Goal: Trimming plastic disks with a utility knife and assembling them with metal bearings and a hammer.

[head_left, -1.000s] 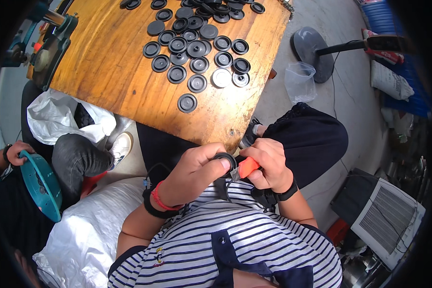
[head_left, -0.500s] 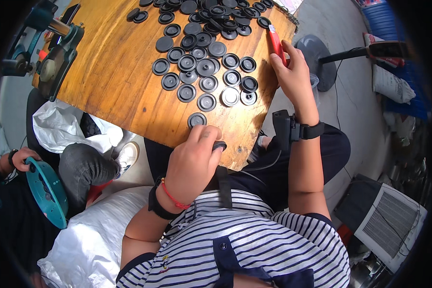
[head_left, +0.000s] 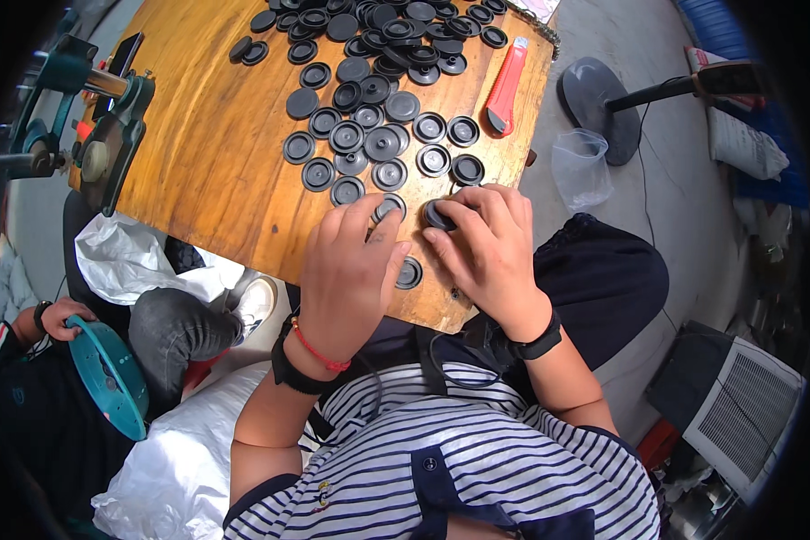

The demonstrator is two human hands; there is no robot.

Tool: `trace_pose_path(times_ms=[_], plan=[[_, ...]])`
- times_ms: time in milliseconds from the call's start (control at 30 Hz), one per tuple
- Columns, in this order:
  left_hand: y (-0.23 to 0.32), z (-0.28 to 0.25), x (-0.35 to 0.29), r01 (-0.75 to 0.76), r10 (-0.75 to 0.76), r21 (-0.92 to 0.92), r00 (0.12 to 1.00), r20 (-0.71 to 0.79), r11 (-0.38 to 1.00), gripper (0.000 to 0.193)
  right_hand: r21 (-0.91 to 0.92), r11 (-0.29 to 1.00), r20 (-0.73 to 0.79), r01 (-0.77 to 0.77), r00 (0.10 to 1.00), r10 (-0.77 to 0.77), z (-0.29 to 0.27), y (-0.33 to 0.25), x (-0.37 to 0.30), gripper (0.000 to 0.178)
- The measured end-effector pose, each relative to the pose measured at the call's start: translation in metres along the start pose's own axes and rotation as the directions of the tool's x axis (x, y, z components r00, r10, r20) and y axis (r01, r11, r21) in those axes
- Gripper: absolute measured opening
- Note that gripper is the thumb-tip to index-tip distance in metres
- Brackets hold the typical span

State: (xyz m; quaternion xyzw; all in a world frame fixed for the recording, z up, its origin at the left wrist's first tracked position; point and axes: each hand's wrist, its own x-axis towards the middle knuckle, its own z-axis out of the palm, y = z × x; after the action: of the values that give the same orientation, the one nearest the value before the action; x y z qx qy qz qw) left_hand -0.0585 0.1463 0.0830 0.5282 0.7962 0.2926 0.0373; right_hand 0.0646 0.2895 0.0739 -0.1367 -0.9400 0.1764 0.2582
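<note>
Many round black plastic caps (head_left: 346,137) lie over the wooden table (head_left: 216,153), in a heap at the far side and loosely spread nearer to me. My right hand (head_left: 493,254) pinches a black cap (head_left: 436,216) between thumb and fingers near the table's front corner. To its left, my left hand (head_left: 346,270) has thumb and index finger apart, with the fingertips at another cap (head_left: 388,210). One more cap (head_left: 409,273) lies by that thumb, partly hidden. The red utility knife (head_left: 508,88) rests on the table's right side, beyond my right hand.
A metal clamp-like device (head_left: 108,135) stands at the table's left edge. Beside the table are a stand with a round dark base (head_left: 594,103) and a clear plastic bag (head_left: 580,166). On the left, another person's hand (head_left: 66,318) holds a teal round frame (head_left: 108,378) near white sacks (head_left: 184,459).
My right hand has put down the utility knife and moved nearer, onto a cap. My left hand has let go of the cap it held, which now lies by its thumb.
</note>
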Motion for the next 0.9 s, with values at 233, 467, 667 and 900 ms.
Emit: trace_pose_path(times_ms=[233, 467, 667, 900], plan=[[-0.008, 0.006, -0.02, -0.111, 0.115, -0.054, 0.99, 0.084, 0.992, 0.04, 0.262, 0.945, 0.07, -0.194, 0.981, 0.182, -0.006, 0.0, -0.012, 0.025], [0.011, 0.014, -0.025, -0.157, 0.166, -0.109, 0.983, 0.079, 0.982, 0.053, 0.377, 0.882, 0.048, -0.283, 0.957, 0.286, 0.001, -0.004, -0.005, 0.019], [0.006, 0.014, -0.025, -0.148, 0.148, -0.006, 0.985, 0.092, 0.989, 0.05, 0.606, 0.61, 0.029, -0.511, 0.781, 0.624, -0.012, -0.004, -0.012, 0.016], [0.004, 0.027, -0.028, -0.141, 0.143, -0.139, 0.99, 0.006, 0.98, 0.043, 0.281, 0.879, 0.168, -0.385, 0.922, 0.349, -0.021, -0.013, -0.028, 0.014]])
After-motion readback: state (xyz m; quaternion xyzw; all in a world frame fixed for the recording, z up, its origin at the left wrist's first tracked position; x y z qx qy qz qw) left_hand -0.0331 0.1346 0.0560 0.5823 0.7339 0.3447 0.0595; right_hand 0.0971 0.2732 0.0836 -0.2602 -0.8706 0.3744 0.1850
